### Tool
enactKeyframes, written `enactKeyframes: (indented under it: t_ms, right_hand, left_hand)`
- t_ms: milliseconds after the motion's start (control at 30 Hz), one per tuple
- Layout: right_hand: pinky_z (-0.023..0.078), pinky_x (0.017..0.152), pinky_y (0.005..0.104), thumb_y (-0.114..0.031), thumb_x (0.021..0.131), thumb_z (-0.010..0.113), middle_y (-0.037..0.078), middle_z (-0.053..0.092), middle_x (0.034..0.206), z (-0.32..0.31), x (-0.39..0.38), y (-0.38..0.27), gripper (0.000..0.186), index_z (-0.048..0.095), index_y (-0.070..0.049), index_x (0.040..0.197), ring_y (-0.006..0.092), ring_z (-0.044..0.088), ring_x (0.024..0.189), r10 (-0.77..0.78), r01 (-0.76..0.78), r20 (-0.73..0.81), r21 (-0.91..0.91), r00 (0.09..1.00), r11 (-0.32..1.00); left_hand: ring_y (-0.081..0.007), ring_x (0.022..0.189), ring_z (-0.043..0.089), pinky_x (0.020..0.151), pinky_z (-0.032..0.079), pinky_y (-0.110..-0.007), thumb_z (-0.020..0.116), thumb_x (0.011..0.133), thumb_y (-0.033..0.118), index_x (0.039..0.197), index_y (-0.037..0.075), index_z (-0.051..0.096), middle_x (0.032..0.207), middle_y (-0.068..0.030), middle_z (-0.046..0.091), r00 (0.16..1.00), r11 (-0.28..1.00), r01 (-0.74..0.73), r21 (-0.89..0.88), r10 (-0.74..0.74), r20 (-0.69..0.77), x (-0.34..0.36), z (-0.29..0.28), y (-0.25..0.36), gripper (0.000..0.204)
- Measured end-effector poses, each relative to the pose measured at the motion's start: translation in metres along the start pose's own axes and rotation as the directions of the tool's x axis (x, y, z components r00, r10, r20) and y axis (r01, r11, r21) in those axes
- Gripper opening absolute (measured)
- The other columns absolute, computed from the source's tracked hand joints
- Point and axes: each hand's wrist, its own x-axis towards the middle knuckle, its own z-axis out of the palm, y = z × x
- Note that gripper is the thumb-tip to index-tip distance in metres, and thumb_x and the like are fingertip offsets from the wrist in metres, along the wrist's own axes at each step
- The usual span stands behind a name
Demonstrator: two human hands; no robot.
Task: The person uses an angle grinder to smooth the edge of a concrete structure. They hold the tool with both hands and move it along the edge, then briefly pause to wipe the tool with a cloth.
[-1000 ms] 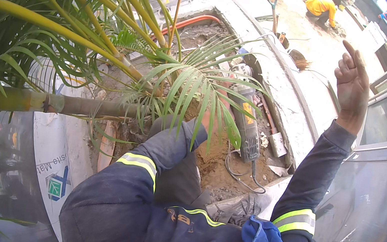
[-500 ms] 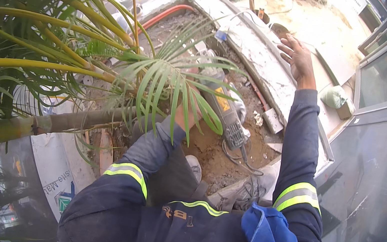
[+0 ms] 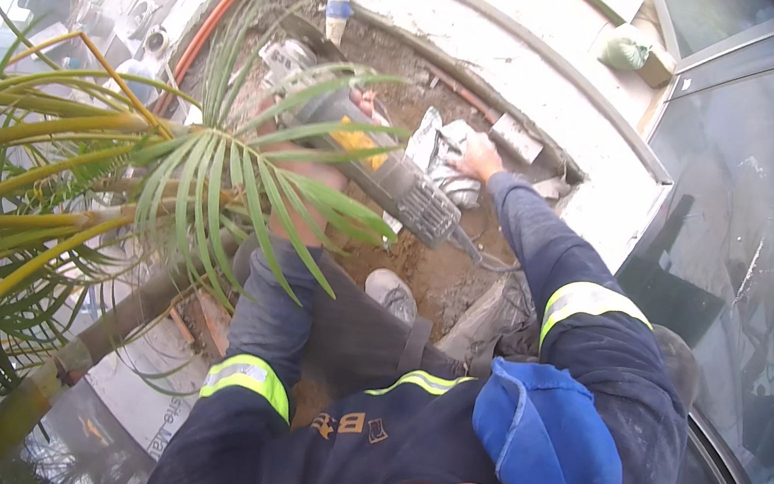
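A large grey angle grinder (image 3: 396, 188) with a yellow label lies slantwise across the middle, its head up and left by the planter's far wall. My left hand (image 3: 365, 104) is closed around its body, fingertips showing on the far side while palm leaves cover part of the hand and wrist. The grinder's cord leaves its near end toward my right leg. To the right of the tool, my right hand (image 3: 479, 157) reaches down, fingers closed on a crumpled whitish wrap (image 3: 434, 146) that looks like plastic or cloth.
Palm fronds (image 3: 246, 174) hang over the left side. A white planter wall (image 3: 538, 58) curves around the soil, with an orange pipe (image 3: 210, 27) along its left inside. A capped pipe (image 3: 337, 19) stands upright at the far wall. Glass panels (image 3: 744, 228) rise on the right.
My right hand has come down from above the planter wall onto the crumpled wrap. The grinder, with my left hand on it, now appears farther left, and the whole view has shifted.
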Motion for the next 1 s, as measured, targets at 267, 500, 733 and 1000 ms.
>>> enactKeyframes:
  t_ms: [267,500,733,1000]
  right_hand:
    - [0.058,0.075,0.0446,-0.018,0.091,0.061,0.018,0.073,0.092,-0.028,0.018,-0.045,0.025,0.071,0.004,0.099,0.0299,0.071,0.081,0.245,-0.353,0.388,0.235,0.888,0.906]
    - [0.052,0.087,0.03,-0.015,0.099,0.061,0.008,0.072,0.106,-0.29,0.027,-0.138,0.021,0.072,0.002,0.104,0.0134,0.065,0.088,-0.563,-0.014,0.168,0.964,0.809,0.266]
    - [0.052,0.105,0.0401,-0.019,0.106,0.05,0.016,0.065,0.135,-0.387,-0.036,-0.218,0.04,0.057,0.001,0.14,0.0246,0.064,0.122,-0.801,0.347,-0.283,0.932,0.528,-0.1]
    - [0.051,0.108,0.0405,-0.025,0.11,0.047,0.012,0.064,0.137,-0.35,-0.033,-0.33,0.041,0.056,-0.002,0.143,0.023,0.063,0.125,-0.541,0.439,-0.307,0.889,0.783,0.13]
  left_hand:
    - [-0.0338,0.096,0.065,0.089,0.054,-0.051,0.048,0.092,0.076,0.123,-0.002,0.059,0.104,-0.0206,0.066,0.998,0.989,-0.064,0.137,0.064,0.003,0.02,0.004,-0.006,0.085]
    - [-0.0353,0.097,0.069,0.09,0.057,-0.051,0.052,0.093,0.072,0.126,0.002,0.061,0.112,-0.0226,0.068,0.997,0.99,-0.072,0.121,0.073,-0.004,0.018,0.004,0.003,0.078]
    - [-0.0353,0.099,0.069,0.091,0.057,-0.051,0.053,0.093,0.07,0.129,0.001,0.06,0.114,-0.0229,0.068,0.996,0.989,-0.093,0.115,0.091,0.022,0.013,0.0,0.003,0.078]
    - [-0.0353,0.101,0.069,0.092,0.057,-0.051,0.054,0.094,0.068,0.131,0.001,0.058,0.117,-0.0233,0.067,0.994,0.979,-0.07,0.189,0.053,0.092,0.018,0.002,-0.007,0.078]
